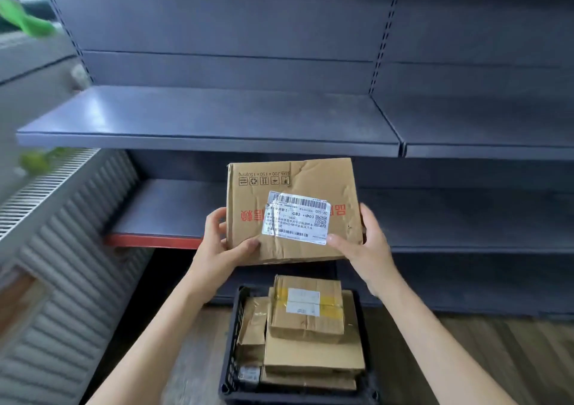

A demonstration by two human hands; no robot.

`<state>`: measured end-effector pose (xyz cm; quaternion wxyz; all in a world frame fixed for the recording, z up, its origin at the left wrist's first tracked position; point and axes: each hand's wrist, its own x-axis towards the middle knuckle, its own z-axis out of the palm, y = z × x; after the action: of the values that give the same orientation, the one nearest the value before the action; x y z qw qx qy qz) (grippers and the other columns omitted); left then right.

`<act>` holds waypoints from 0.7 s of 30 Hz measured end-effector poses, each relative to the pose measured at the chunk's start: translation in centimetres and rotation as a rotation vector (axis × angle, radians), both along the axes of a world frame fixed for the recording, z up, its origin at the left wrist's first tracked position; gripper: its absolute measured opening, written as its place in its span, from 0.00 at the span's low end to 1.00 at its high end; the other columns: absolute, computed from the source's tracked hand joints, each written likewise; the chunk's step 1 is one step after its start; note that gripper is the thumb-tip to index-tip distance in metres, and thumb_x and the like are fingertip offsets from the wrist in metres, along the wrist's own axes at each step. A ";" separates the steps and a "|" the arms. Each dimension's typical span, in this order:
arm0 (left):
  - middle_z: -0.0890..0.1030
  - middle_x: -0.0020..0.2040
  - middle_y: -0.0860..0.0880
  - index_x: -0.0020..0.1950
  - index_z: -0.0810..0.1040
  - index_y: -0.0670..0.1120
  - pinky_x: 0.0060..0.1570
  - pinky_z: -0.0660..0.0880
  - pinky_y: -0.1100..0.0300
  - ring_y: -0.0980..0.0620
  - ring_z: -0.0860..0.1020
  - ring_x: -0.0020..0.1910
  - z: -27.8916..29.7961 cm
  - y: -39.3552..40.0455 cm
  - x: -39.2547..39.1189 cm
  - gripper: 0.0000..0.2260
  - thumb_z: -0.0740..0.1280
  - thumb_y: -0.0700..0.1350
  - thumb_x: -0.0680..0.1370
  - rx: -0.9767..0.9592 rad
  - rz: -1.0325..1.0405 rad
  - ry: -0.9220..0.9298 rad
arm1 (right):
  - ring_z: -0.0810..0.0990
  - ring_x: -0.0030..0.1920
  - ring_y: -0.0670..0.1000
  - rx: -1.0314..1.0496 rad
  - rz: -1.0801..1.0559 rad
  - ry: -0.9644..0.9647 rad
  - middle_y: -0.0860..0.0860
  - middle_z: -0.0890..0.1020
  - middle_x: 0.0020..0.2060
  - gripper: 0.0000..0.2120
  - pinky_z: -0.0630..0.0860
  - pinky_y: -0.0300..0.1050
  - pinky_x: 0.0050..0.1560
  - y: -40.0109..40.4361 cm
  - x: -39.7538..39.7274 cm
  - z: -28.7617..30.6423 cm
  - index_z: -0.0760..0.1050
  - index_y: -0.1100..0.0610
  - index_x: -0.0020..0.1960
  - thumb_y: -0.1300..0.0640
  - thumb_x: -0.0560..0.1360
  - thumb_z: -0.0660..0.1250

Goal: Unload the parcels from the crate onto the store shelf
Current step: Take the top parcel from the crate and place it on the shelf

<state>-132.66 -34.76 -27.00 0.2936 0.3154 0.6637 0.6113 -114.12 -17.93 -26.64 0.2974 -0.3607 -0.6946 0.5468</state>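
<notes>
Left hand (221, 243) clamps the left edge of the cardboard parcel (292, 212), thumb on the top face, fingers wrapped under. The parcel is held in the air between both hands, directly above the black crate (231, 342), label up, creased face toward the camera. Its long axis runs roughly 9-to-3, parallel to the shelf front. Right hand (365, 243) mirrors the grip on the right edge, thumb pressing the shipping label (296, 218). Both hands are closed on the parcel, neither nearer the shelf.

Key relation: the lower shelf (167, 209) deck lies at 12 o'clock from the grip, just behind the parcel's far edge; the upper shelf (217, 115) sits higher, also at 12. I'd judge a straight push forward with the long side leading lands it on the lower deck. More taped parcels (307, 308) remain stacked in the crate at 6 o'clock.
</notes>
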 end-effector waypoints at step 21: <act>0.77 0.59 0.47 0.58 0.66 0.60 0.38 0.79 0.62 0.54 0.82 0.51 33.0 -5.0 3.3 0.30 0.75 0.37 0.65 0.729 -0.059 0.440 | 0.77 0.58 0.45 0.605 0.003 0.576 0.41 0.79 0.56 0.37 0.75 0.54 0.60 -6.7 3.7 32.3 0.64 0.43 0.66 0.50 0.61 0.75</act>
<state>-129.32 -39.74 5.98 0.0317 0.5403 0.4418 0.7154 -110.42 -24.64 5.67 0.5711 -0.0885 -0.7129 0.3972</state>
